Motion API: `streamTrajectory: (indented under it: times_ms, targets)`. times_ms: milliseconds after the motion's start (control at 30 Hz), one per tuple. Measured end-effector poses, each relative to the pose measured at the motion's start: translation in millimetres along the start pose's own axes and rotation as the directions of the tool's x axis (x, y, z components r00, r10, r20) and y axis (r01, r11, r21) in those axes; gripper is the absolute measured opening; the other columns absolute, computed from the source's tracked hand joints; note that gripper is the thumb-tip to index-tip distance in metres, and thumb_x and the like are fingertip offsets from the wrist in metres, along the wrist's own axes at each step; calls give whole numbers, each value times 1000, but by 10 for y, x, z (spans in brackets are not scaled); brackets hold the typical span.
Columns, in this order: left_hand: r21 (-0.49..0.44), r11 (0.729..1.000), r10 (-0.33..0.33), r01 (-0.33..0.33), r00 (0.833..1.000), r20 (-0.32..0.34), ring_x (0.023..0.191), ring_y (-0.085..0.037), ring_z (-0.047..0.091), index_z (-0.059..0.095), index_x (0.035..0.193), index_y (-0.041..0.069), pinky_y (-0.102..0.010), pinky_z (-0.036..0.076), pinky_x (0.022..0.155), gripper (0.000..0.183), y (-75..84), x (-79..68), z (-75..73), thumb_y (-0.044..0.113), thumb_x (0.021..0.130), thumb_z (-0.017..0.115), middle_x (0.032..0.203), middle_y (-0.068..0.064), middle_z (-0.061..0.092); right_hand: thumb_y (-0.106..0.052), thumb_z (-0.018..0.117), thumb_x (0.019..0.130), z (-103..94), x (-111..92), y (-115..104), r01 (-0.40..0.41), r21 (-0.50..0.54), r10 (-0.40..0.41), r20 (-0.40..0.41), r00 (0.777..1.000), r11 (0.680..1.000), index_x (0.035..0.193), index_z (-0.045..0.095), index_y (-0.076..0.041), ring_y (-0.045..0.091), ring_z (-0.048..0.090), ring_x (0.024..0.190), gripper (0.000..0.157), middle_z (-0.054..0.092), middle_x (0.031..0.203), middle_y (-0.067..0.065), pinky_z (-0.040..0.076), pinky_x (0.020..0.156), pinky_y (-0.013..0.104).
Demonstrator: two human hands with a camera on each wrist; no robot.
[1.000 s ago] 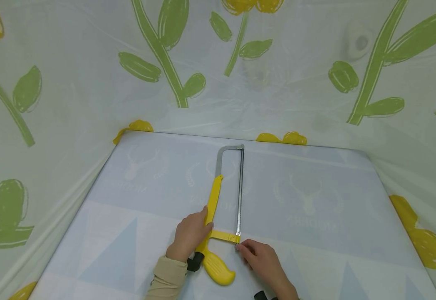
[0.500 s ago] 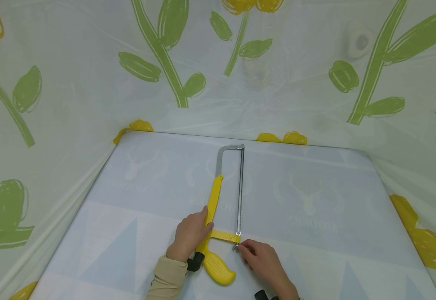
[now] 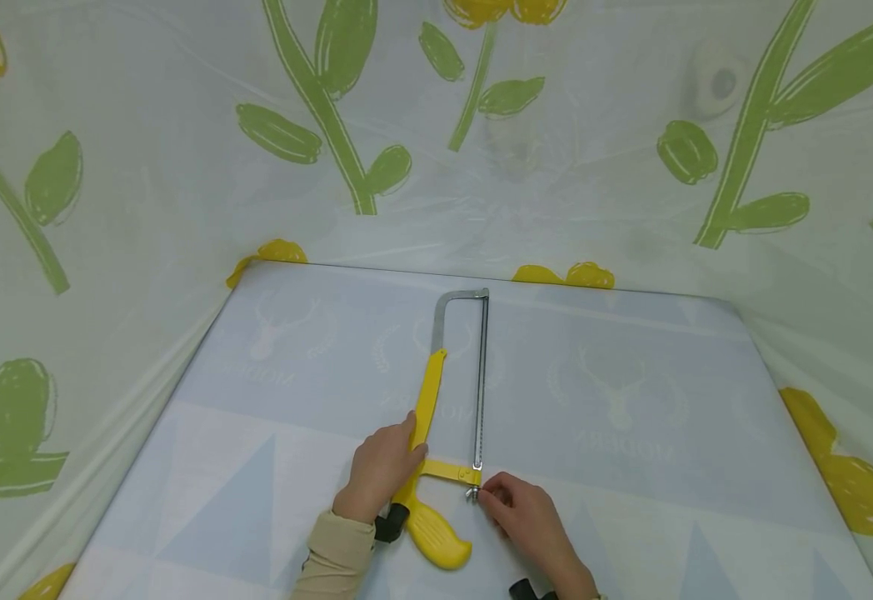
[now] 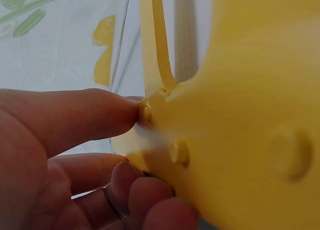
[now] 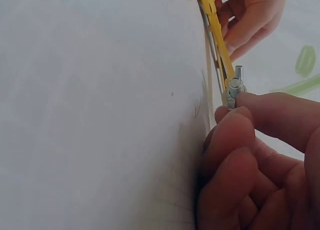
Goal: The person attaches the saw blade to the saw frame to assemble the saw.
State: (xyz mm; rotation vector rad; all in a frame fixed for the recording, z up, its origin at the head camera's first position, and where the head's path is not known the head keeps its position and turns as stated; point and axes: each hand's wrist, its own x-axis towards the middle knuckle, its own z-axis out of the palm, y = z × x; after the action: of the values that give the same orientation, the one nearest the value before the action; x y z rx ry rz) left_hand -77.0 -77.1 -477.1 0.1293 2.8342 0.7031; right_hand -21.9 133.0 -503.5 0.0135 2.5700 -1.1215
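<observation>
A hacksaw (image 3: 427, 400) with a yellow frame and handle lies on the table, its thin blade (image 3: 481, 383) to the right. My left hand (image 3: 381, 468) grips the yellow frame just above the handle; the left wrist view shows the thumb and curled fingers of that hand (image 4: 75, 140) around the yellow body (image 4: 240, 130). At the near end of the blade, my right hand (image 3: 526, 517) pinches a small metal wing nut (image 3: 472, 494) with thumb and forefinger. Close up in the right wrist view, the wing nut (image 5: 234, 90) sits on a threaded bolt against the fingertips.
A pale patterned cloth covers the table (image 3: 631, 400). Behind and at both sides hangs a white sheet (image 3: 571, 192) printed with green stems and yellow flowers. Black wrist mounts (image 3: 391, 523) sit close to the table.
The fingers of my right hand shift slightly at the wing nut, and the nut's wings show at a different angle. My left hand and the hacksaw stay in place.
</observation>
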Motion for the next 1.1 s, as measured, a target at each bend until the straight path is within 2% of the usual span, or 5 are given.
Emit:
streamTrajectory:
  times_ms: [200, 433, 533, 867, 1100]
  targets:
    - [-9, 1000, 0, 1, 1000, 7, 53, -14, 42, 47, 134, 4, -25, 33, 44, 57, 3, -8, -4, 29, 86, 64, 101, -12, 65, -33, 63, 85, 9, 3, 12, 5, -8, -5, -25, 1000, 1000, 85, 59, -19, 9, 46, 45, 15, 50, 56, -8, 36, 44, 22]
    - [-14, 1000, 2, -2, 1000, 7, 53, -14, 42, 47, 134, 5, -25, 33, 45, 56, 9, -14, -8, 28, 86, 64, 101, -12, 65, -33, 61, 86, 6, 0, -2, 13, -30, -13, -9, 1000, 999, 85, 63, -19, 8, 46, 46, 15, 50, 54, -9, 34, 46, 22]
    - [-13, 1000, 3, -3, 1000, 4, 52, -14, 41, 47, 134, 4, -25, 32, 44, 56, 9, -13, -9, 28, 86, 63, 98, -11, 65, -35, 59, 88, -1, -2, -1, 29, -27, -29, 4, 1000, 999, 87, 65, -18, 8, 46, 47, 17, 51, 54, -9, 36, 48, 22]
    - [-15, 1000, -1, 1, 1000, 4, 59, -13, 46, 48, 133, 2, -25, 37, 50, 56, 1, -11, 6, 28, 86, 63, 106, -13, 64, -49, 48, 91, -16, -1, 49, 65, 17, -66, 49, 997, 998, 85, 63, -20, 6, 47, 49, 33, 52, 57, -9, 39, 49, 23]
    - [-19, 1000, 1, -1, 1000, 1, 58, -13, 46, 48, 133, 3, -25, 37, 50, 56, -9, -7, 26, 29, 86, 63, 105, -13, 64, -52, 50, 89, -16, 6, 38, 50, 3, -50, 56, 997, 999, 85, 63, -22, 7, 47, 50, 33, 52, 57, -9, 38, 50, 23]
